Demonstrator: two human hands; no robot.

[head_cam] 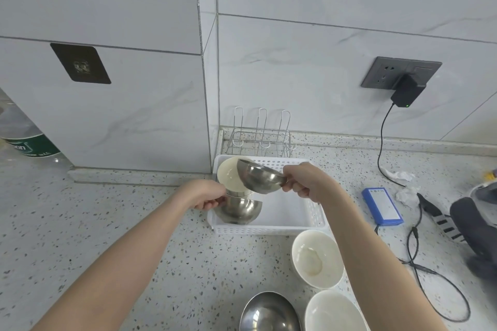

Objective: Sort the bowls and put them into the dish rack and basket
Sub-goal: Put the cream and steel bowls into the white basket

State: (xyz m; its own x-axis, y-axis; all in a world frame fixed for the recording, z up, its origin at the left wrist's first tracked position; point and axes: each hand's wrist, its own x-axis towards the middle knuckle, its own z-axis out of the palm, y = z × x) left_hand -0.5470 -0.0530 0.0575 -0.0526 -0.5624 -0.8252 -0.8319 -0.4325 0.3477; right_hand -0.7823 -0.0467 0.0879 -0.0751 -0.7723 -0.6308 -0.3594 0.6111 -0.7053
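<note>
Both hands, left (207, 195) and right (304, 183), hold steel bowls (259, 179) over the white basket (282, 223).

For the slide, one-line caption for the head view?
Each hand, left hand and right hand, holds a steel bowl over the white basket; wire dish rack behind.

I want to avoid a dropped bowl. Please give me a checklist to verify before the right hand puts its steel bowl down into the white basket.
1. Right hand has a grip on the rim of the steel bowl: ok.
2. Left hand holds the lower steel bowl in the basket: ok.
3. Free floor in the white basket to the right of the bowls: ok.
4. Cream bowl in the basket leans stably: cannot tell.
5. Wire dish rack behind the basket is free: ok.
6. Bowls still on the counter: not ok, at least three remain.
</note>
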